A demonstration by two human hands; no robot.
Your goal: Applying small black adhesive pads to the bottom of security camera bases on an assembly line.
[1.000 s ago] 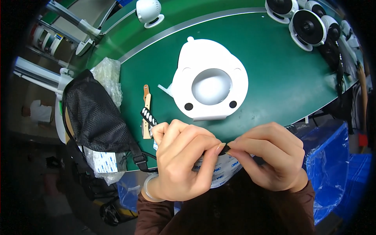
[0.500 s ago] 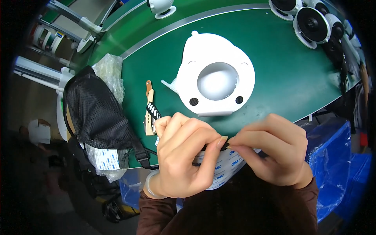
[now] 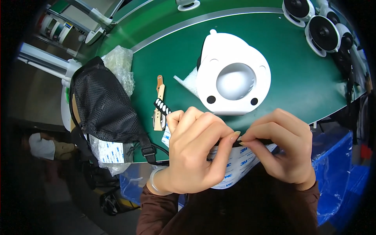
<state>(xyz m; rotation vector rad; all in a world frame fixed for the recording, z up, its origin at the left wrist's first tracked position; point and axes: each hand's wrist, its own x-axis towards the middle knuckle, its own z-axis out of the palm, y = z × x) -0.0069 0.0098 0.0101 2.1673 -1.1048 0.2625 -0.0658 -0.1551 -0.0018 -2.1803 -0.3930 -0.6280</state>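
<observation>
Low in front of me, both hands pinch the upper edge of an adhesive sheet with black material along its top and white-and-blue printed backing. My left hand, a pale band at its wrist, is closed with thumb and forefinger on that edge. Close beside it, fingertips nearly meeting, my right hand pinches the same black edge. My fingers hide part of the sheet. Just beyond lies a white rounded housing with a large round opening and two black dots. A wristwatch with a tan strap lies left of it.
A black mesh bag rests at left, beside crumpled clear plastic wrap. Another printed adhesive sheet sits below the bag. Several round black-and-white devices, including one speaker-like unit, stand far right. Blue plastic hangs beyond the table edge.
The view has shifted, so the table things appear farther right. Both hands keep their pinch close together; more of the black edge shows by my right fingers.
</observation>
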